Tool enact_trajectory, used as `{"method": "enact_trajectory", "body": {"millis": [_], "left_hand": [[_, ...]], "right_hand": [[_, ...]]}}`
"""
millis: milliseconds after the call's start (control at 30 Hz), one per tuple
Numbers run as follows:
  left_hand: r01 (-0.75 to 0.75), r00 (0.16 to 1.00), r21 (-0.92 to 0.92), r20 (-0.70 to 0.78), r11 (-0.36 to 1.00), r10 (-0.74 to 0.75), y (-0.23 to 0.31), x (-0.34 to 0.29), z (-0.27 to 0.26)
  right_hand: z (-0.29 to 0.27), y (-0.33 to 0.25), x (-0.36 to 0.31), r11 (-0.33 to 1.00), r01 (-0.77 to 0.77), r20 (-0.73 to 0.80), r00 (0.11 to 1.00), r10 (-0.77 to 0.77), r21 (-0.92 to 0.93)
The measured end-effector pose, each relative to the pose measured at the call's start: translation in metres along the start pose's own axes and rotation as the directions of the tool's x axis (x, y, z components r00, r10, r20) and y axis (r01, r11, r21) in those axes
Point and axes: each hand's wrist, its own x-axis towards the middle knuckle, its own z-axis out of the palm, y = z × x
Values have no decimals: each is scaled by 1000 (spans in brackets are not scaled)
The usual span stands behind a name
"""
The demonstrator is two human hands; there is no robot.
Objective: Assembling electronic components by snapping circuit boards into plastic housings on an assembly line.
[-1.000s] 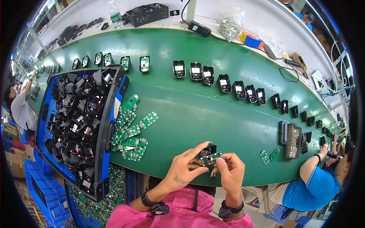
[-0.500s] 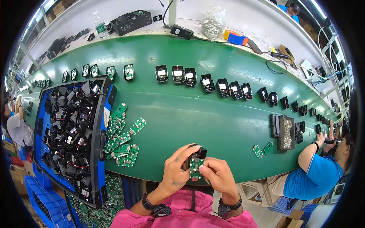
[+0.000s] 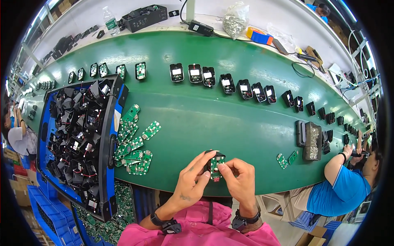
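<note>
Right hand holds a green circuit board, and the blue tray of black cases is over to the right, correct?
Not quite: the blue tray of black cases is over to the left, as the head view shows. The right hand does hold a green circuit board.

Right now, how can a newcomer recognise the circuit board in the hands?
At the near edge of the green table, the left hand holds a black case. The right hand holds the circuit board over it. Unlike the loose boards, it is held, with red at its lower end.
</note>
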Motion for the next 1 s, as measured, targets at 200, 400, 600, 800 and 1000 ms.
{"method": "enact_trajectory", "body": {"millis": [200, 400, 600, 800, 1000], "left_hand": [[121, 992, -89, -31, 989, -124, -4, 1, 1], [212, 977, -59, -5, 975, -213, 3, 8, -1], [229, 973, -87, 18, 970, -228, 3, 12, -1], [130, 989, 37, -81, 991, -126, -1, 11, 1], [-25, 994, 327, -90, 945, 57, 5, 28, -7]], "right_hand": [[6, -2, 0, 991, 10, -7, 1000, -11, -133], [16, 0, -1, 1000, 18, 52, 998, -17, -21], [25, 7, 1, 996, 68, 19, 998, -67, -52], [39, 7, 3, 999, 5, -17, 1000, -4, 53], [49, 7, 17, 963, -59, -23, 997, 67, 264]]}}
